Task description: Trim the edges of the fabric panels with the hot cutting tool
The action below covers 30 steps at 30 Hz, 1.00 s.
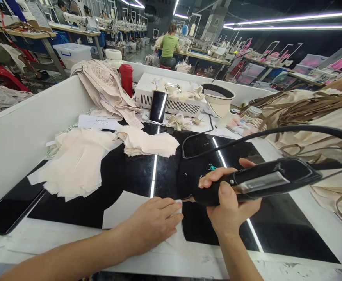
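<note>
My left hand (152,222) lies flat on a pale piece of fabric (118,208), its fingers stretched toward the right edge. My right hand (229,207) is wrapped round a black corded hand tool (264,179) with a metal lever along its body. The tool's thin tip points left and reaches close to the fabric's right edge, beside my left fingertips; I cannot tell whether it touches. A glossy black sheet (141,171) lies under the fabric. On it are a fanned stack of cream cut pieces (74,160) and a smaller stack of cream pieces (150,142).
A black cord (247,134) loops over the sheet from the tool. Behind stand a phone (158,106), a white vented box (177,103), a red bottle (126,80) and a roll of tape (218,99). Fabric strips (314,105) pile up at right. A white wall (21,121) borders the left.
</note>
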{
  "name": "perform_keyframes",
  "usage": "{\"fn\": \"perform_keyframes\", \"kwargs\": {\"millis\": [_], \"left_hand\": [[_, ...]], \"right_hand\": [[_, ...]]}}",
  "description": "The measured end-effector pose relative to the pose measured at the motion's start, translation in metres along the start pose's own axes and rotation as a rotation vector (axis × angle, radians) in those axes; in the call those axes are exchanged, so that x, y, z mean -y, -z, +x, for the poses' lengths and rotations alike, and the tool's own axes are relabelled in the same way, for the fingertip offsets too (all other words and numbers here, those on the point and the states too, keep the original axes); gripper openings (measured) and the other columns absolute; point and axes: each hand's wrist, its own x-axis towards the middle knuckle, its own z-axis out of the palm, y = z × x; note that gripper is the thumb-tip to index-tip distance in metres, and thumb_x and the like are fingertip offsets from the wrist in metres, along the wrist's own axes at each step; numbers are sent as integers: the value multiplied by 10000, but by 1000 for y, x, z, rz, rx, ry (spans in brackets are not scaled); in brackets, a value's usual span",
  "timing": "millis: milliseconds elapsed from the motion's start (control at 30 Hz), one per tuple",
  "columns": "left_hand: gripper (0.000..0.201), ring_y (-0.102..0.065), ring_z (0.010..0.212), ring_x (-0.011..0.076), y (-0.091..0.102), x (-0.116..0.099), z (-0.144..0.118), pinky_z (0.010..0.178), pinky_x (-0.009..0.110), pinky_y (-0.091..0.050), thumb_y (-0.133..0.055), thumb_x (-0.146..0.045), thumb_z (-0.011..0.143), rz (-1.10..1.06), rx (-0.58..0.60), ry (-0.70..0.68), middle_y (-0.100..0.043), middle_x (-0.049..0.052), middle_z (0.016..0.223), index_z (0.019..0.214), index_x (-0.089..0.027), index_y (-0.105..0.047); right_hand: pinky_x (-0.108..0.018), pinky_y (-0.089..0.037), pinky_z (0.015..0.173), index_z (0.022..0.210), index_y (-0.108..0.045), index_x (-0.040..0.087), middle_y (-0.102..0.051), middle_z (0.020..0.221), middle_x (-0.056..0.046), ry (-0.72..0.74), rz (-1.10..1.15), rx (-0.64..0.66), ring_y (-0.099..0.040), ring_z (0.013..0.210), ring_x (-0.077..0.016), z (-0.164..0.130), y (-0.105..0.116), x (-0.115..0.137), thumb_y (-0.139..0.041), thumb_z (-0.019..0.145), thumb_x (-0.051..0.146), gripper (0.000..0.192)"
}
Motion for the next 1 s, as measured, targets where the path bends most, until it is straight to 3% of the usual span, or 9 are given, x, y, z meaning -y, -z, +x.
{"fn": "perform_keyframes", "kwargs": {"millis": [733,1000], "left_hand": [[214,-742,1269,212,0,-4,1,998,364,-608,-758,-236,1104,14,13,30,-807,50,1402,1299,-164,-706],[252,-745,1288,226,-6,-4,-1,1009,376,-614,-787,-276,1098,16,22,36,-800,54,1433,1311,-169,-705]], "right_hand": [[-297,-642,587,1341,-710,315,-758,851,68,27,150,-2,-691,613,-137,-3,-14,1,-921,930,332,462],[-327,-654,605,1350,-670,322,-749,865,71,11,81,4,-701,609,-142,-7,-12,-5,-875,957,319,443]]}}
